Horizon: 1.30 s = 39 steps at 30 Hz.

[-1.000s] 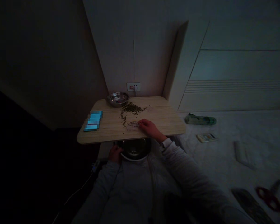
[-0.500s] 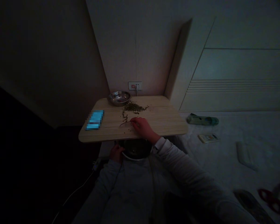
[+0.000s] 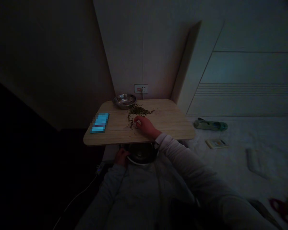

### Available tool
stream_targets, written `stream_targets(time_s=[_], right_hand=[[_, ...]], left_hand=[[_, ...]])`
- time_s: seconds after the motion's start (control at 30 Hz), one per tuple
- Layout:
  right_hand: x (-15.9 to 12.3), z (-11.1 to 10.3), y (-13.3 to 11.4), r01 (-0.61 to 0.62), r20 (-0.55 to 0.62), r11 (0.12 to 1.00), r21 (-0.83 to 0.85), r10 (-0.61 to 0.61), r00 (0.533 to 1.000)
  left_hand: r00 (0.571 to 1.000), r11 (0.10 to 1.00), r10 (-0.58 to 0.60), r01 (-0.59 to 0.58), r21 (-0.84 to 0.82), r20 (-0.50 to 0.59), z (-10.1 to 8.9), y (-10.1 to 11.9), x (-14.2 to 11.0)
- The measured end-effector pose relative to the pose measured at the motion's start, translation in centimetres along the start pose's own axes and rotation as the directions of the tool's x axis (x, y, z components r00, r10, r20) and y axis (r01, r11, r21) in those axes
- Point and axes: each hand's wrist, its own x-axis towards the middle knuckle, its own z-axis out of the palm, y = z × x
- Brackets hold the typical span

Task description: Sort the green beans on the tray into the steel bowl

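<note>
My right hand (image 3: 144,125) is over the wooden tabletop (image 3: 168,118), fingers pinched on a thin, slightly curved tool whose tip (image 3: 129,127) shows faintly; its kind cannot be made out. Just beyond the fingers lies a scattered heap of small dark green beans (image 3: 138,110), with a loose trail running toward me. Below the table's front edge, a dark round bowl (image 3: 142,156) with a pale rim sits at my lap. My left hand (image 3: 122,156) is closed on that bowl's left rim.
A shiny metal bowl (image 3: 124,101) stands at the table's back left, and a lit phone (image 3: 100,123) lies on the left. On the white bedding (image 3: 235,159) are a green pouch-like item (image 3: 210,124), another phone (image 3: 216,143) and red-handled scissors (image 3: 282,209). A wall socket (image 3: 141,88) holds a plug.
My right hand has moved slightly away from me, toward the bean trail, and the thin tool shows less. My left hand stays on the bowl rim. The whole view has shifted slightly.
</note>
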Motion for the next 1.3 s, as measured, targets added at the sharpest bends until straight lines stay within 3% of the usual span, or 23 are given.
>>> stream_targets(time_s=[0.2,0.47,0.83,1.3], right_hand=[[0.9,0.7,-0.1,-0.030,0.015,0.997,-0.064,0.031,0.999],[0.5,0.7,0.2,-0.027,0.071,0.987,-0.156,0.039,0.997],[-0.2,0.0,0.4,0.058,0.138,0.988,-0.140,-0.039,0.990],[-1.1,-0.6,0.7,0.016,0.184,0.999,-0.034,-0.009,0.983]], left_hand=[[1.000,0.997,-0.028,0.028,-0.073,0.005,0.5,0.4,-0.7],[1.000,0.999,-0.023,0.023,-0.037,-0.001,0.2,-0.1,-0.2],[0.999,0.998,-0.035,0.035,-0.049,0.006,0.5,0.2,-0.5],[1.000,0.999,-0.026,0.026,-0.037,-0.001,0.0,-0.3,0.0]])
